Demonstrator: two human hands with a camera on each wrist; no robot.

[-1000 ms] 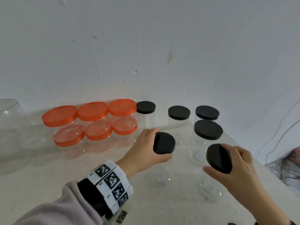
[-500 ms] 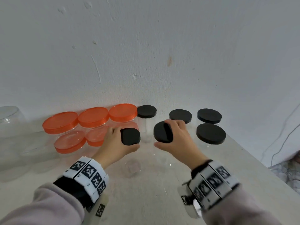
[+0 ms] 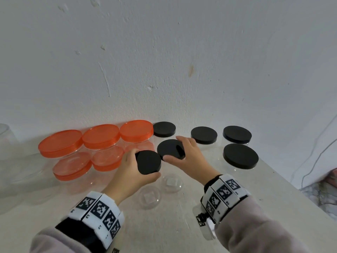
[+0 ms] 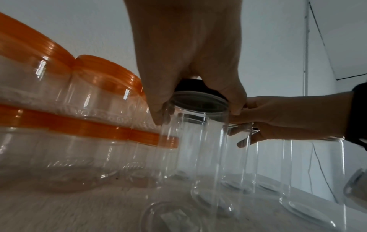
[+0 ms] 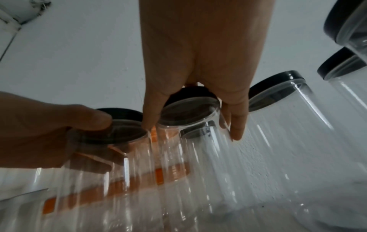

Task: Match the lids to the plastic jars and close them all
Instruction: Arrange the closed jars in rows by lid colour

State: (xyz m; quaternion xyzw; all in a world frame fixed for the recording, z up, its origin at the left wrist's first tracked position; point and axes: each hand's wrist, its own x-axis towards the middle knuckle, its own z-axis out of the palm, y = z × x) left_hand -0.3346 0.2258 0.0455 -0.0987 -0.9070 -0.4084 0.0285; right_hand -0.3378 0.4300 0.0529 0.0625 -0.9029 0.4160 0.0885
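Left hand grips small black lid squarely over clear jar mouth, axis upright. Right hand grips neighbouring black lid, just right; both need twisting down.

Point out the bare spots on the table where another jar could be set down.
Bare table lies near the front edge, between the two sleeves. More lies front left, before the orange-lidded jars. Crowded: the back row along the wall, and the middle, where both hands grip black lids on clear jars.
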